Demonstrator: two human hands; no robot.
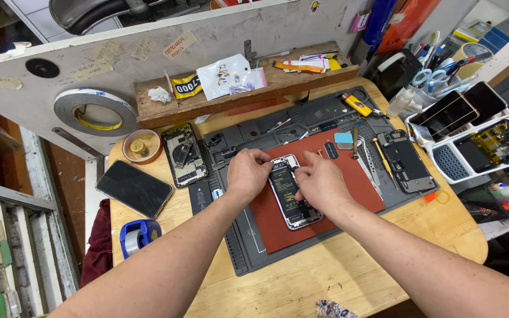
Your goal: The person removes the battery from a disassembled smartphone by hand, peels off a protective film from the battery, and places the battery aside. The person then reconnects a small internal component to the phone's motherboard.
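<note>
Head view, left to right: dark phone (134,188) lies face-down on the wooden table (301,282), apart from the work. Left hand (247,174) pinches the top-left edge of the opened phone (290,197) on the red mat (354,188); right hand (320,184), fingers curled, presses its right side. Looks light, rigid, fragile inside; best held by the frame edges.

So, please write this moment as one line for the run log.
left hand: on opened phone top | right hand: on its middle | phone: on red mat
</note>
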